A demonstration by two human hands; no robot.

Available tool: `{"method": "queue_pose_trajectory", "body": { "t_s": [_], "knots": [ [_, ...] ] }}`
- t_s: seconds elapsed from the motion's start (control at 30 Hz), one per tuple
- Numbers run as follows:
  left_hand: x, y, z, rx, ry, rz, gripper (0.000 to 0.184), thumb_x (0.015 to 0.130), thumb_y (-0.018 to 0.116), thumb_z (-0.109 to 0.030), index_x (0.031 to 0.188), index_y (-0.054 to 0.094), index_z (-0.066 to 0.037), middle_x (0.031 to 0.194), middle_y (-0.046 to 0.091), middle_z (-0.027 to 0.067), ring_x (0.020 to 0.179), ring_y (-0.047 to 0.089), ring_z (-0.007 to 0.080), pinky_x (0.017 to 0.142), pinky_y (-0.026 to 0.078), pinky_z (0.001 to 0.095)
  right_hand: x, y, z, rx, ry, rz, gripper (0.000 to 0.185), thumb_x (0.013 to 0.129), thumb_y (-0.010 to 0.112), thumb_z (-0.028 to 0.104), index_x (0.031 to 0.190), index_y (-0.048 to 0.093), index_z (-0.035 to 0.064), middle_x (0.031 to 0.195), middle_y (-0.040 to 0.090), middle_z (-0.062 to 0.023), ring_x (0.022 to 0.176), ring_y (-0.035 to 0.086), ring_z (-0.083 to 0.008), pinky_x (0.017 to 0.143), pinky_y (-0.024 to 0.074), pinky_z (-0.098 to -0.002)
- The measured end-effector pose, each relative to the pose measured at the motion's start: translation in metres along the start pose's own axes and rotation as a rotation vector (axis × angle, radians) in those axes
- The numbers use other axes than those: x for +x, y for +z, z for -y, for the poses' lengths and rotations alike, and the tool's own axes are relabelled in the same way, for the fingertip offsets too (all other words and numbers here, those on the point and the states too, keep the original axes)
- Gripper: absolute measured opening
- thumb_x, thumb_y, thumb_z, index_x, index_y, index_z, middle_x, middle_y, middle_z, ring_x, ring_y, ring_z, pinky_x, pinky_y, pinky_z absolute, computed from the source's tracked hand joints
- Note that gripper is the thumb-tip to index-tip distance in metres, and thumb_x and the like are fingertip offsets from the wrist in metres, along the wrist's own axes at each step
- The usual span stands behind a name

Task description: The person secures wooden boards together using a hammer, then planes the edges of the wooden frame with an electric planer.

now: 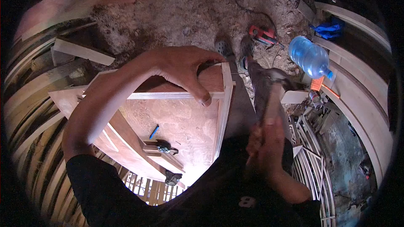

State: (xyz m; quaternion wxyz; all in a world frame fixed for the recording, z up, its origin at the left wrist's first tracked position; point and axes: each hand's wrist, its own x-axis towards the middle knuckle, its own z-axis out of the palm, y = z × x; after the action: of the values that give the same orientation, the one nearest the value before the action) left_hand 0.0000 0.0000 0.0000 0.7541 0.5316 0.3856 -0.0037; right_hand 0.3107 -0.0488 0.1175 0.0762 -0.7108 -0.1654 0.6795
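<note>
My left hand (181, 69) grips the upper corner of a wooden box frame (172, 95), its thumb over the inner edge and its fingers on the far side, partly hidden. Right of that corner, my right hand (271, 136) is closed round the wooden handle of a hammer (274, 96). The hammer's head is raised beside the frame, apart from it, and blurred by motion. Inside the frame, a blue pen-like item (154, 131) lies on the pale panel. A small dark tool (165, 147) sits by wooden strips lower down.
On the dirt floor are a red power tool (263, 35) with a cord and a large blue water bottle (309, 56). An orange-handled item (323, 85) lies near the bottle. Curved boards (362, 113) stand at right; stacked planks (31, 94) line the left.
</note>
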Motion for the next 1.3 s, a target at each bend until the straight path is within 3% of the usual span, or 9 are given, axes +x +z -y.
{"method": "queue_pose_trajectory", "body": {
  "t_s": [0.17,0.27,0.37,0.43,0.5,0.57,0.8,1.17,1.3],
  "knots": [
    [0.019,0.002,0.006,0.020,0.024,-0.006,0.115,0.056,0.092,-0.047,0.153,0.049,-0.001,0.138,0.066,0.0259,0.125,0.066,0.0396,0.109,0.052,0.0465,0.003,-0.022,-0.005,0.020,-0.099,-0.299,0.032,0.110,0.051,0.045,0.112,0.050,0.0129,0.078,0.054,-0.0008,0.048,0.047,-0.0088,0.041,0.0425,-0.0263],
    [0.007,-0.003,-0.001,0.065,-0.030,0.010,0.118,0.056,0.093,-0.049,0.154,0.047,0.000,0.138,0.066,0.0264,0.125,0.066,0.0398,0.109,0.052,0.0470,-0.008,0.012,-0.001,0.008,0.111,0.043,0.033,0.110,0.052,0.046,0.111,0.051,0.0125,0.080,0.058,-0.0013,0.048,0.048,-0.0089,0.041,0.0422,-0.0261],
    [0.005,0.004,0.006,0.000,-0.030,-0.035,0.117,0.056,0.093,-0.048,0.155,0.048,-0.003,0.139,0.066,0.0250,0.127,0.065,0.0400,0.110,0.051,0.0477,0.003,-0.030,-0.009,-0.089,0.044,-0.094,0.035,0.111,0.050,0.046,0.122,0.049,0.0122,0.080,0.056,-0.0009,0.048,0.048,-0.0105,0.041,0.0436,-0.0283],
    [-0.001,0.003,0.003,0.037,-0.073,-0.040,0.116,0.056,0.093,-0.047,0.154,0.049,-0.003,0.139,0.066,0.0245,0.128,0.064,0.0397,0.110,0.051,0.0478,0.032,-0.062,-0.045,0.598,0.186,-0.134,0.037,0.111,0.049,0.046,0.128,0.048,0.0121,0.081,0.056,-0.0009,0.048,0.049,-0.0106,0.040,0.0438,-0.0292],
    [0.000,0.001,0.001,0.048,-0.062,-0.020,0.115,0.056,0.093,-0.047,0.154,0.050,-0.004,0.139,0.066,0.0242,0.128,0.064,0.0395,0.110,0.051,0.0477,0.027,-0.051,-0.046,0.607,0.177,-0.059,0.039,0.112,0.048,0.045,0.131,0.047,0.0118,0.082,0.056,-0.0010,0.049,0.050,-0.0106,0.040,0.0438,-0.0295],
    [0.000,-0.003,-0.001,0.038,-0.028,0.008,0.114,0.057,0.093,-0.046,0.154,0.050,-0.004,0.139,0.066,0.0243,0.128,0.064,0.0392,0.110,0.051,0.0475,-0.001,0.003,-0.020,-0.066,0.027,0.149,0.039,0.113,0.047,0.044,0.133,0.048,0.0112,0.083,0.056,-0.0011,0.050,0.050,-0.0105,0.041,0.0437,-0.0294],
    [-0.001,0.003,0.003,-0.046,-0.079,-0.009,0.115,0.053,0.099,-0.031,0.153,0.049,-0.005,0.138,0.067,0.0197,0.130,0.062,0.0331,0.115,0.047,0.0461,0.021,-0.034,-0.030,0.184,-0.049,-0.154,0.031,0.113,0.049,0.041,0.121,0.054,0.0115,0.072,0.052,0.0000,0.048,0.048,-0.0118,0.042,0.0430,-0.0295],
    [-0.002,-0.004,-0.003,0.005,-0.046,-0.001,0.114,0.051,0.098,-0.027,0.152,0.051,-0.006,0.139,0.067,0.0189,0.131,0.062,0.0336,0.117,0.045,0.0447,0.011,-0.026,-0.023,-0.425,-0.109,0.026,0.038,0.113,0.046,0.046,0.115,0.053,0.0083,0.077,0.058,-0.0015,0.054,0.056,-0.0131,0.044,0.0481,-0.0305],
    [-0.007,0.001,-0.003,-0.100,-0.098,-0.014,0.118,0.049,0.099,-0.026,0.154,0.049,-0.006,0.140,0.066,0.0186,0.133,0.061,0.0329,0.118,0.044,0.0453,0.030,-0.074,-0.063,0.356,0.002,0.246,0.033,0.112,0.052,0.036,0.127,0.057,0.0073,0.092,0.061,-0.0067,0.072,0.062,-0.0219,0.057,0.0554,-0.0395]
  ]
}}
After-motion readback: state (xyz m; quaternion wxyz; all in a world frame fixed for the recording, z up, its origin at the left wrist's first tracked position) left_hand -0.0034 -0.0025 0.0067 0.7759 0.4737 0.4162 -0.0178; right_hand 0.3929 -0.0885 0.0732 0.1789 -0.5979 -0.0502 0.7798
